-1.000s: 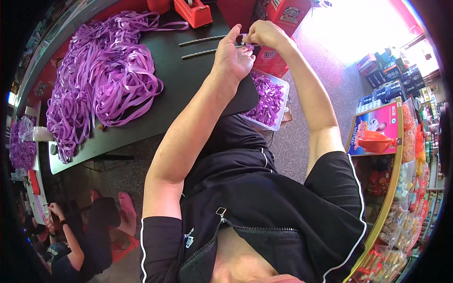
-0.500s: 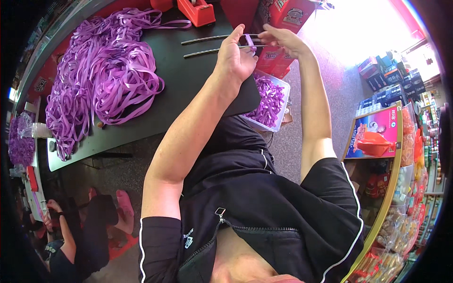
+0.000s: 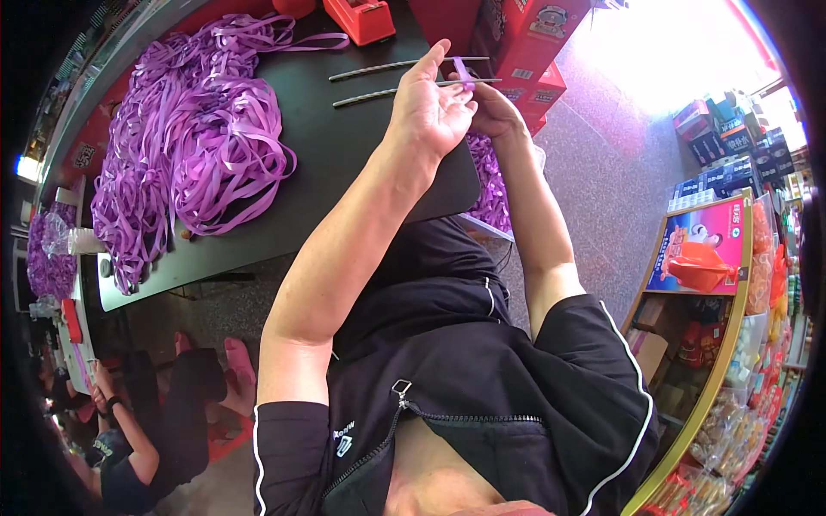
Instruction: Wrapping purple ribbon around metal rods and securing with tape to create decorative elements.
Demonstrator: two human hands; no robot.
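Note:
Two thin twisted metal rods (image 3: 366, 71) stick out side by side past the table's right end. A short strip of purple ribbon (image 3: 463, 73) lies across them near their far ends. My left hand (image 3: 430, 107) is at the rods, palm turned up, thumb stretched out and fingers loosely bent beside the ribbon. My right hand (image 3: 499, 116) has its fingers bent in at the ribbon's lower end; its fingertips are partly hidden by the rod and my left hand. Below my hands, a translucent bin of cut purple ribbon pieces (image 3: 489, 185) is partly covered by my right forearm.
A large tangled heap of purple ribbon (image 3: 228, 159) covers the left of the dark table (image 3: 344, 142). An orange-red tape dispenser (image 3: 361, 19) stands at its back edge. Red cartons (image 3: 533, 52) are stacked beyond my hands. Shelves stand right; another person (image 3: 129, 430) sits lower left.
My right hand has moved left and down from the rod ends, in under the ribbon beside my left hand. Its forearm now covers more of the bin. My left hand has barely shifted.

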